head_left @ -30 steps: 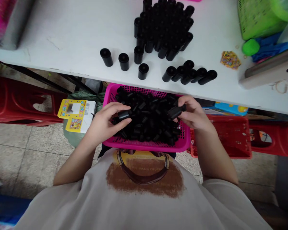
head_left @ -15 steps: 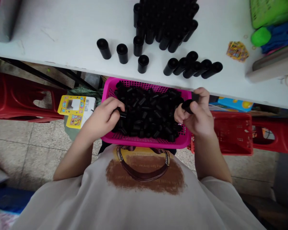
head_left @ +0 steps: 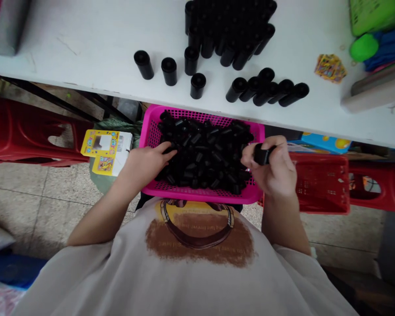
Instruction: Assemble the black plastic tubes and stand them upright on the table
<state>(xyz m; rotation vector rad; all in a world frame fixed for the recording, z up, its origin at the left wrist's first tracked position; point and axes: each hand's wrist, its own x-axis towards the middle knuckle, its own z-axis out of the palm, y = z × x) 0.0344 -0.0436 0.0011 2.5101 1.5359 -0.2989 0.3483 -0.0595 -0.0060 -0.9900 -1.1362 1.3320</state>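
At a pink basket (head_left: 200, 197), the right hand (head_left: 278, 169) clasps a crosswise black tube (head_left: 262, 154), the left hand (head_left: 148, 163) among black parts (head_left: 202, 151), grip unclear.

The shirt (head_left: 197, 281) faintly reads "forever" (upside down); the yellow box's (head_left: 111, 153) lettering blurs.

Held pc (head_left: 261, 155) is blk, bskt (head_left: 146, 131) pink, tbl (head_left: 88, 66) wht.
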